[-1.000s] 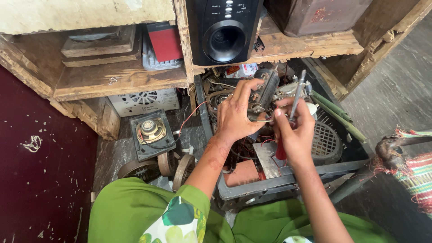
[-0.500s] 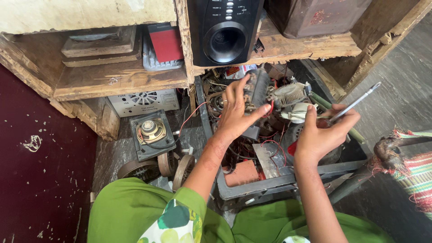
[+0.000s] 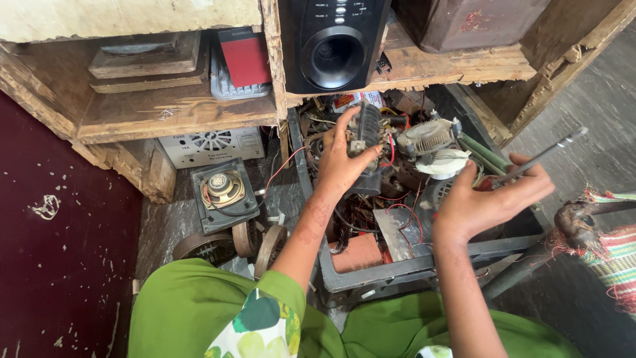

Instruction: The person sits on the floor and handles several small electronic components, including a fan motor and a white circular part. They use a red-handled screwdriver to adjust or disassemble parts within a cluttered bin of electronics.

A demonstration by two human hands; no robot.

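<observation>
Left hand (image 3: 343, 159) wrapped around a dark finned motor part (image 3: 368, 129), fingers (image 3: 344, 122) curled over its top and thumb pressed against its lower side, holding it just above the open crate (image 3: 397, 268) of scrap parts. Red wires (image 3: 391, 149) trailing from under the fingers down into the crate.

Right hand (image 3: 487, 199) closed on a screwdriver (image 3: 540, 158), thumb laid along the top, fingers (image 3: 530, 189) folded underneath; metal shaft angled up and away to the right, past the fingertips, clear of everything in the crate. Reddish handle mostly hidden inside the grip.

Between the two hands, a round grey fan piece (image 3: 427, 136) and a white cap (image 3: 442, 162) sitting among tangled wiring. Below the left wrist, a brick-coloured block (image 3: 358, 252) and a flat metal plate (image 3: 391, 232) lying in the crate.

Beyond the left fingers, a black speaker box (image 3: 331, 43) standing on a rough wooden shelf (image 3: 172, 109). Left of that hand, well apart, a small loose speaker (image 3: 224, 189) in a dark frame on the floor, with round metal rings (image 3: 255, 242) near the green-sleeved arm.
</observation>
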